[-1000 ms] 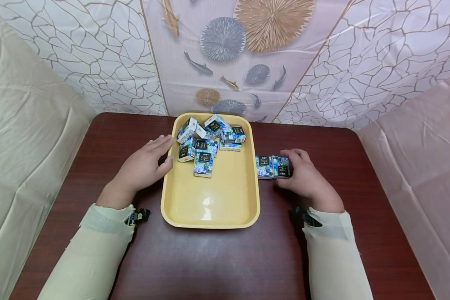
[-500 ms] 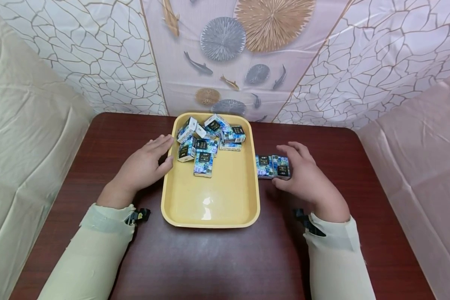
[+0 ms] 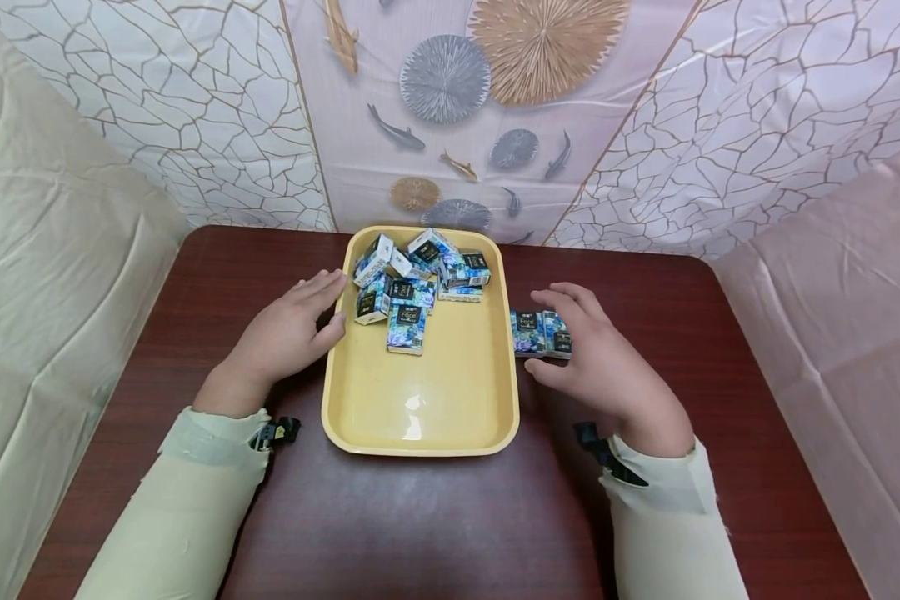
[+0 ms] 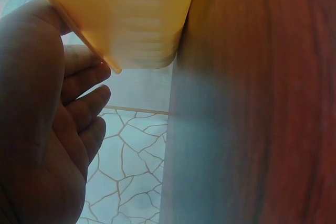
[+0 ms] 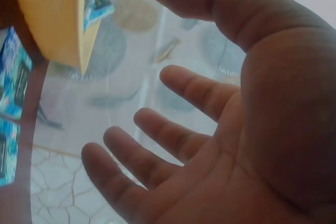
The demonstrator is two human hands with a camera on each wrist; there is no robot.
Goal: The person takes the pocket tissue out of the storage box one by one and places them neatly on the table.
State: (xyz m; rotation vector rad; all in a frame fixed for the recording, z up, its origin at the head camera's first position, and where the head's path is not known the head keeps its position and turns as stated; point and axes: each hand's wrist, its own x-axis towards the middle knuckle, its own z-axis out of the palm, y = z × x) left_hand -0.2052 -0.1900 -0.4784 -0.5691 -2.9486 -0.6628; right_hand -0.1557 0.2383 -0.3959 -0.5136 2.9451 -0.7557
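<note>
Blue printed boxes (image 3: 536, 340), two showing, are lying side by side beneath the right hand (image 3: 607, 358), which is hovering with spread fingers and gripping nothing: thumb pointing along the near side, fingers reaching along the far side. Right wrist view is showing a bare palm, boxes standing apart from it. Left hand (image 3: 285, 337) is resting at the left rim of the yellow tray (image 3: 457, 383), fingers lying fairly straight, not wrapping it; probably it is steadying, so light contact should be serving better than pushing. Pair is sitting on the table (image 3: 435, 525) just outside the tray's right wall, the right box (image 3: 558, 329) partly hiding behind the hand; whether the left one is touching the wall, cannot tell. Judging by the pose, a pick-up is being set up: pinching one box across its near and far edges seems soundest, keeping fingertips low, sparing the neighbour, and clearing the rim if lifting leftward. Farther out, more boxes (image 3: 414, 292) are heaping toward the tray's far end, several tilting; bumping those may be toppling them. Patterned backdrop (image 3: 446, 79) is hanging beyond the table's far edge.
</note>
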